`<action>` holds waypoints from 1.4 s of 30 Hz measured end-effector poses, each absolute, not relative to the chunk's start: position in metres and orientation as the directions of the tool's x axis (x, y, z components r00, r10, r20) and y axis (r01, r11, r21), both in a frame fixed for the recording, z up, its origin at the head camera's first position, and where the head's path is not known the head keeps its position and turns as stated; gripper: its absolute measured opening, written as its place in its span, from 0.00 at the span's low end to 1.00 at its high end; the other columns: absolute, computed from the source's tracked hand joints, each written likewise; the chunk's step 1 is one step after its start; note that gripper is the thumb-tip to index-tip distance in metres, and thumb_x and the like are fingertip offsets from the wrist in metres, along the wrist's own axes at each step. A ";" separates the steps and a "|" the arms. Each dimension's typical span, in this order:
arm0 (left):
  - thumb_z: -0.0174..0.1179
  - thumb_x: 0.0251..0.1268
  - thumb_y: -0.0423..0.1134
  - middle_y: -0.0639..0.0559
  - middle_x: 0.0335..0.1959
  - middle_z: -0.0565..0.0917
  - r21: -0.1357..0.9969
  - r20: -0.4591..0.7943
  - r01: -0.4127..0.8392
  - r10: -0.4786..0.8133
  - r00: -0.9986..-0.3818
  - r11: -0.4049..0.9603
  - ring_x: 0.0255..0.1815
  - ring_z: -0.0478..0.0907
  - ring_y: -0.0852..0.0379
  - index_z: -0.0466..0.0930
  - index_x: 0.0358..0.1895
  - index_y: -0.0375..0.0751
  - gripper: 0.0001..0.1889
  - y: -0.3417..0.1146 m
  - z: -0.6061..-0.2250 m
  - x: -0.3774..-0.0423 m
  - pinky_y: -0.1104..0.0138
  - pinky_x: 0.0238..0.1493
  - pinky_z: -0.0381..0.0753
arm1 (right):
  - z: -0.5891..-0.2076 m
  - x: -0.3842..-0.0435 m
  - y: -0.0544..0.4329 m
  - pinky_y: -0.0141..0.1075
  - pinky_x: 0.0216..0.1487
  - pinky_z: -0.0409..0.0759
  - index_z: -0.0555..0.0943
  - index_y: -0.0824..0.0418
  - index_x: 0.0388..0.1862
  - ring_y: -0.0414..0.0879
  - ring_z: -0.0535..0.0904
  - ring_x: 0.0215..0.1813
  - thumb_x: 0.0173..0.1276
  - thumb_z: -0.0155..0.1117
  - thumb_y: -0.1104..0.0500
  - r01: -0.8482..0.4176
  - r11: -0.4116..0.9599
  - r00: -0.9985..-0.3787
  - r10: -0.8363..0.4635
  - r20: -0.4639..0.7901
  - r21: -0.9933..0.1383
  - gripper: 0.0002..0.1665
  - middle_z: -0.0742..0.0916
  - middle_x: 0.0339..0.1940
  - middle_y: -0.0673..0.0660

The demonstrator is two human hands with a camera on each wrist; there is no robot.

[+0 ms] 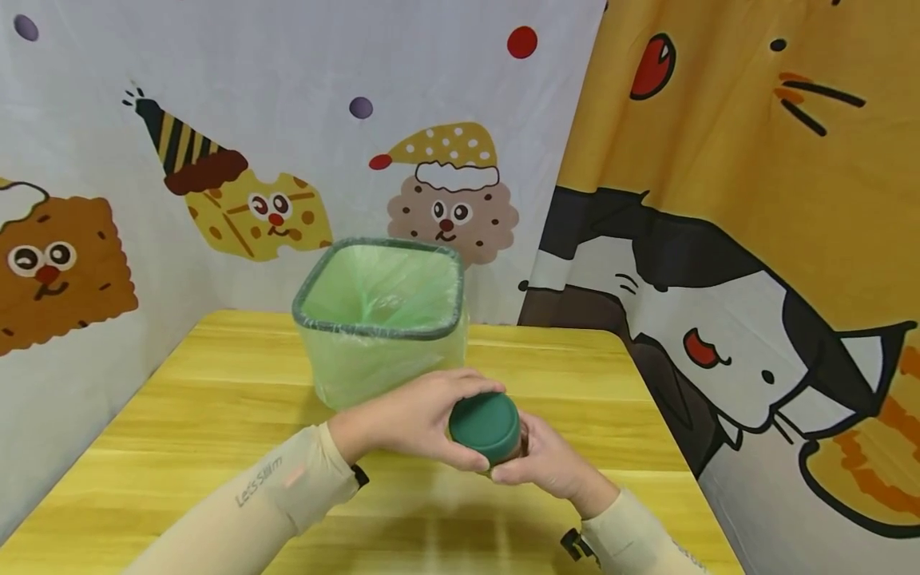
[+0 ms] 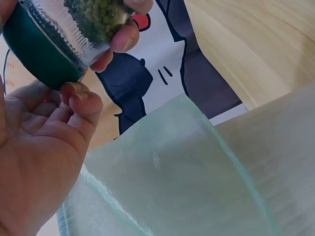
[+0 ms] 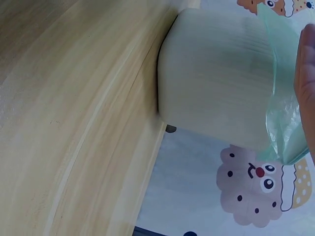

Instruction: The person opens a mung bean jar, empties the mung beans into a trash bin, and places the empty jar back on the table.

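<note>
A clear glass jar point(image 2: 93, 22) with small green bean-like pieces in it has a dark green lid point(image 1: 485, 423). My left hand point(image 1: 420, 419) grips the lid, thumb on the near side and fingers at the far side. From the right, my right hand point(image 1: 549, 463) holds the jar's glass body below the lid. In the left wrist view the jar is tilted and the lid sits on it. Just beyond my left hand stands a bin point(image 1: 388, 367) lined with a thin green plastic bag point(image 1: 374, 291).
The bin has a dark grey rim point(image 1: 377, 329) and stands on a yellow wood-grain table point(image 1: 561, 383). Behind the table hangs a white cloth point(image 1: 287, 48) with cartoon biscuits and cheese. An orange curtain point(image 1: 690, 152) with cartoon cats hangs at the right.
</note>
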State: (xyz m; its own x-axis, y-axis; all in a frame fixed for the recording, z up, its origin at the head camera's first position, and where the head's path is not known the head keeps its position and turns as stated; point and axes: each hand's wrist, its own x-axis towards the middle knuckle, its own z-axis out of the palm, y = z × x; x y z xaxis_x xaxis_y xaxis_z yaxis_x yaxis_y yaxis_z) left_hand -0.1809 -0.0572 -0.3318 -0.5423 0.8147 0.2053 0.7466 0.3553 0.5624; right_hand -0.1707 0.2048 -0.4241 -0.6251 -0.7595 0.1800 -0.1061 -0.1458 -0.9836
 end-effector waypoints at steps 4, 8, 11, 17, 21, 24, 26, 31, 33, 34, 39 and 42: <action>0.78 0.61 0.56 0.52 0.69 0.80 0.543 0.217 0.752 0.803 -0.554 0.372 0.59 0.81 0.61 0.71 0.78 0.45 0.44 -0.056 -0.331 -0.180 0.70 0.58 0.84 | -0.422 -0.166 0.201 0.36 0.64 0.86 0.67 0.64 0.80 0.43 0.85 0.64 0.70 0.73 0.66 -0.144 -0.104 -0.693 -0.700 0.175 -0.984 0.42 0.85 0.68 0.51; 0.78 0.61 0.54 0.52 0.68 0.80 0.527 0.238 0.759 0.791 -0.563 0.382 0.58 0.81 0.60 0.72 0.78 0.44 0.43 -0.055 -0.333 -0.180 0.70 0.57 0.84 | -0.420 -0.161 0.197 0.38 0.62 0.88 0.68 0.64 0.79 0.44 0.85 0.64 0.68 0.73 0.68 -0.177 -0.071 -0.743 -0.645 0.180 -0.982 0.42 0.85 0.68 0.53; 0.78 0.61 0.53 0.52 0.68 0.80 0.517 0.258 0.764 0.781 -0.569 0.386 0.58 0.81 0.60 0.72 0.77 0.43 0.43 -0.054 -0.334 -0.179 0.69 0.58 0.85 | -0.420 -0.157 0.194 0.38 0.60 0.89 0.68 0.61 0.80 0.44 0.85 0.64 0.69 0.72 0.69 -0.207 -0.050 -0.771 -0.606 0.194 -0.977 0.43 0.84 0.69 0.53; 0.78 0.60 0.54 0.52 0.66 0.81 0.508 0.280 0.761 0.759 -0.589 0.403 0.56 0.81 0.60 0.72 0.77 0.42 0.43 -0.052 -0.334 -0.177 0.69 0.56 0.85 | -0.419 -0.152 0.189 0.38 0.63 0.88 0.68 0.56 0.82 0.44 0.84 0.66 0.70 0.73 0.68 -0.291 -0.009 -0.807 -0.535 0.250 -0.957 0.44 0.82 0.72 0.56; 0.78 0.60 0.56 0.52 0.64 0.81 0.503 0.291 0.761 0.749 -0.595 0.409 0.54 0.81 0.61 0.74 0.74 0.42 0.42 -0.051 -0.335 -0.176 0.70 0.54 0.85 | -0.420 -0.151 0.189 0.39 0.62 0.88 0.69 0.57 0.81 0.46 0.85 0.65 0.70 0.72 0.67 -0.299 0.013 -0.815 -0.523 0.249 -0.954 0.42 0.82 0.70 0.59; 0.79 0.59 0.58 0.53 0.62 0.82 0.489 0.296 0.770 0.753 -0.588 0.409 0.54 0.81 0.61 0.76 0.73 0.42 0.42 -0.051 -0.336 -0.176 0.70 0.54 0.85 | -0.420 -0.151 0.192 0.40 0.59 0.90 0.70 0.60 0.78 0.47 0.87 0.61 0.70 0.73 0.66 -0.249 0.016 -0.816 -0.542 0.201 -0.968 0.40 0.84 0.67 0.58; 0.79 0.58 0.59 0.53 0.63 0.82 0.491 0.300 0.776 0.759 -0.577 0.396 0.55 0.82 0.61 0.76 0.73 0.42 0.43 -0.052 -0.338 -0.177 0.69 0.56 0.85 | -0.420 -0.150 0.194 0.39 0.58 0.90 0.71 0.61 0.78 0.46 0.87 0.60 0.69 0.73 0.66 -0.199 0.004 -0.810 -0.563 0.162 -0.980 0.39 0.85 0.66 0.56; 0.80 0.58 0.57 0.53 0.69 0.81 0.567 0.307 0.760 0.775 -0.552 0.317 0.63 0.81 0.60 0.73 0.77 0.46 0.45 -0.056 -0.340 -0.178 0.66 0.61 0.85 | -0.421 -0.153 0.199 0.37 0.62 0.88 0.68 0.64 0.79 0.44 0.86 0.63 0.70 0.72 0.69 -0.147 -0.117 -0.747 -0.638 0.188 -0.982 0.40 0.85 0.67 0.52; 0.80 0.59 0.55 0.53 0.70 0.81 0.618 0.301 0.735 0.779 -0.550 0.280 0.62 0.81 0.61 0.72 0.78 0.46 0.45 -0.056 -0.341 -0.179 0.67 0.59 0.85 | -0.422 -0.154 0.200 0.37 0.63 0.87 0.69 0.63 0.78 0.43 0.85 0.64 0.70 0.71 0.69 -0.144 -0.173 -0.714 -0.663 0.224 -0.974 0.39 0.85 0.67 0.51; 0.80 0.59 0.54 0.53 0.70 0.81 0.642 0.297 0.721 0.782 -0.548 0.261 0.60 0.81 0.62 0.72 0.78 0.46 0.45 -0.056 -0.341 -0.180 0.68 0.57 0.85 | -0.422 -0.155 0.201 0.37 0.64 0.86 0.69 0.63 0.79 0.43 0.85 0.65 0.71 0.71 0.68 -0.139 -0.200 -0.696 -0.677 0.240 -0.970 0.39 0.85 0.68 0.51; 0.81 0.58 0.51 0.52 0.66 0.84 0.701 0.290 0.680 0.785 -0.548 0.216 0.51 0.81 0.66 0.73 0.77 0.46 0.43 -0.055 -0.343 -0.181 0.71 0.49 0.86 | -0.423 -0.156 0.203 0.36 0.66 0.85 0.70 0.61 0.78 0.42 0.84 0.65 0.72 0.71 0.66 -0.102 -0.265 -0.643 -0.718 0.267 -0.959 0.38 0.85 0.67 0.51; 0.81 0.58 0.51 0.52 0.66 0.85 0.697 0.293 0.682 0.780 -0.554 0.223 0.50 0.81 0.66 0.74 0.77 0.45 0.43 -0.056 -0.345 -0.181 0.72 0.48 0.86 | -0.424 -0.156 0.203 0.37 0.65 0.86 0.70 0.62 0.78 0.42 0.85 0.64 0.73 0.70 0.66 -0.084 -0.266 -0.636 -0.727 0.258 -0.960 0.37 0.85 0.67 0.52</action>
